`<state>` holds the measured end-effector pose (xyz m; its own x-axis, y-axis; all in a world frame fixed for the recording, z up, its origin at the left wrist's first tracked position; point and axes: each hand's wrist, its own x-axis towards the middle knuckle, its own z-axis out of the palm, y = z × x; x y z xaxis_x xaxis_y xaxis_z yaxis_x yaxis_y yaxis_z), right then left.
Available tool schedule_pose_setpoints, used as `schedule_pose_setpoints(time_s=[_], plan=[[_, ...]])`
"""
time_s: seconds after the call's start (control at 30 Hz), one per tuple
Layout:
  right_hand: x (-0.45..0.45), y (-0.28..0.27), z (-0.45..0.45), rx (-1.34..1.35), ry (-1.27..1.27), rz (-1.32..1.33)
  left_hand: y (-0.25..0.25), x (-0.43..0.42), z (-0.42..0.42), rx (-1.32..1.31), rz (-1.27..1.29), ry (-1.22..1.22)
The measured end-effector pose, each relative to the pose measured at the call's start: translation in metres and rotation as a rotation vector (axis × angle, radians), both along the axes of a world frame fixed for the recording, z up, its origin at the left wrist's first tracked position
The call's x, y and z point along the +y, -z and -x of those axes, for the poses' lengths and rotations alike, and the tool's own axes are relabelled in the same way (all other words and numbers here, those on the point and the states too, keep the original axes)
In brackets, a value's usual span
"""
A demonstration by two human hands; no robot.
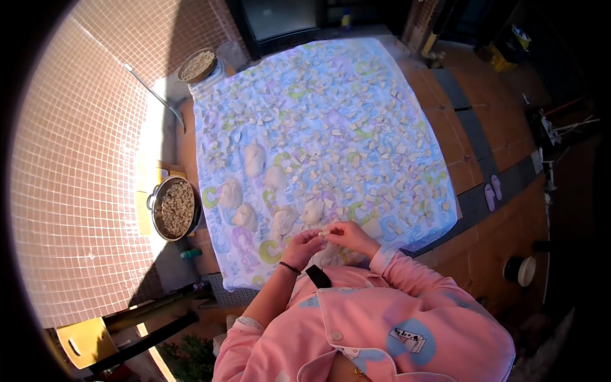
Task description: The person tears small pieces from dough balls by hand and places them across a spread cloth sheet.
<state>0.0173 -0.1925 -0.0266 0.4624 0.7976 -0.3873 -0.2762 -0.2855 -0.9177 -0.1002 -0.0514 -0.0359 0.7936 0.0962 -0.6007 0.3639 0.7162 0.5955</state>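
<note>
From my distant place I am watching two hands working close together at the near edge of the patterned cloth point(219, 253). The left hand point(304, 247), which is wearing a dark bracelet point(290, 267), and the right hand point(348, 237) are meeting at the fingertips, and both are pinching one small pale piece point(323, 233); what exactly it is, I cannot tell. This piece is showing just beside the nearest of six pale lumps point(312, 212), which are resting on the cloth. Beyond them, many pale bits point(363, 118) are lying scattered. On the left, a pot point(165, 229) is holding small pale chunks point(175, 207), and two purple slippers point(492, 191) are lying on the right-hand floor
</note>
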Motion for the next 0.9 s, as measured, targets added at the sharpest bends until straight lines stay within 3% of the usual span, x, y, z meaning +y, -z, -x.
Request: schedule_pose_setpoints(time_s=[0.13,0.37,0.43,0.47,0.53,0.57,0.63,0.77,0.83,0.87,0.9], plan=[[-0.006,0.0,-0.002,0.114,-0.086,0.043,0.001,0.001,0.003,-0.034,0.006,0.066],[-0.015,0.002,-0.013,0.387,-0.019,0.036,-0.013,-0.006,0.001,-0.043,0.076,-0.004],[-0.02,0.022,-0.031,-0.009,0.08,0.137,0.001,-0.007,0.0,-0.029,0.066,-0.043],[-0.022,0.02,-0.039,-0.008,0.075,0.137,0.008,-0.006,0.001,-0.014,0.055,-0.075],[-0.022,0.012,-0.057,-0.834,0.2,0.282,0.016,-0.003,0.004,0.021,-0.026,-0.073],[-0.023,0.015,-0.064,-0.835,0.199,0.28,0.017,-0.002,0.004,0.054,-0.107,-0.07],[-0.023,0.022,-0.073,-1.173,0.113,0.339,0.019,-0.001,0.005,0.052,-0.145,-0.079],[-0.02,0.015,-0.069,-1.177,0.126,0.314,0.02,0.0,0.006,0.091,-0.258,-0.06],[-0.018,0.008,-0.049,-0.65,0.104,0.159,0.014,-0.006,0.0,0.102,-0.332,-0.006],[-0.015,0.007,-0.036,-0.647,0.105,0.157,0.01,-0.01,-0.004,0.109,-0.406,0.048],[-0.011,0.006,-0.021,-0.205,0.095,0.123,0.008,-0.014,-0.007,0.109,-0.408,0.048]])
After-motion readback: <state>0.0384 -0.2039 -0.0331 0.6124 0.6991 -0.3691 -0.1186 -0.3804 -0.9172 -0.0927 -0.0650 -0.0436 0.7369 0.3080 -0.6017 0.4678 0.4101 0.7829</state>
